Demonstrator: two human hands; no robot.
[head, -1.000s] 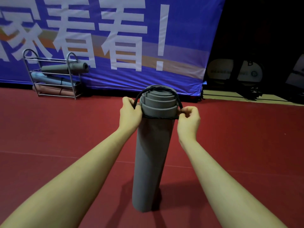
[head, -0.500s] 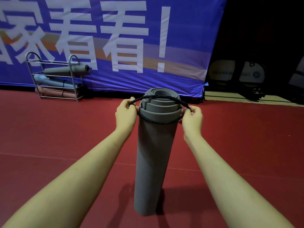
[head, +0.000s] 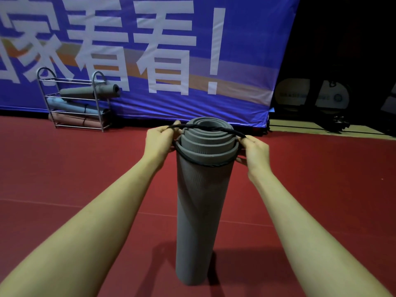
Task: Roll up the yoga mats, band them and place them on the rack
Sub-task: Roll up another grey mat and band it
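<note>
Between the two hands stands the grey rolled mat (head: 202,211), upright on its end, and a black elastic band (head: 205,164) is stretched over its top. The left hand (head: 159,142) pinches the band at one side of the mat's top, the right hand (head: 255,150) pinches it at the other side; both have curled fingers closed on the cord. One loop of the band already lies around the mat just below the grip, and a second, twisted strand crosses over the open end between the hands.

Below the grip, only the mat's lower end touches the red floor (head: 85,179), and nothing else supports it. So the mat can tip over if one hand pulls stronger than the other. The stretched strand can also slip from the fingers and snap back, or catch on the inner layers.

Far beyond the left hand, the metal rack (head: 100,99) holds three rolled mats before a blue banner (head: 246,50).
</note>
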